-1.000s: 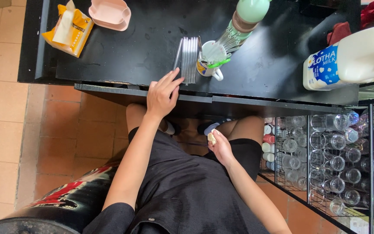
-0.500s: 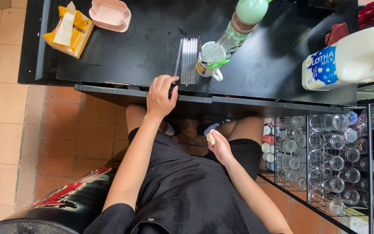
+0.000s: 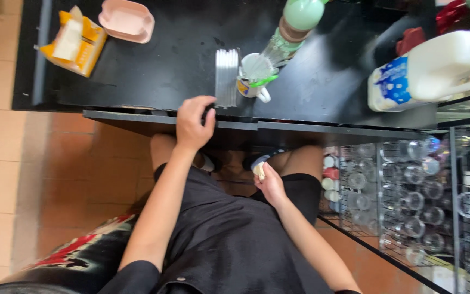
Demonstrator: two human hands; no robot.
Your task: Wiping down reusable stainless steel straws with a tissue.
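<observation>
My left hand rests on the front edge of the black counter, fingers curled over the rim, right below a bundle of grey straws. It holds nothing that I can see. My right hand hangs lower, below the counter edge near my knee, closed around a small pale yellowish piece. A white mug with a green-handled tool in it stands beside the straws.
An orange tissue box and a pink dish sit at the counter's far left. A green-capped bottle and a white milk jug stand right. Wire racks of glasses fill the lower right. A black stool is under me.
My left hand has drawn back from the straws on the counter top to the counter's front edge and curled over it. My right hand has barely moved.
</observation>
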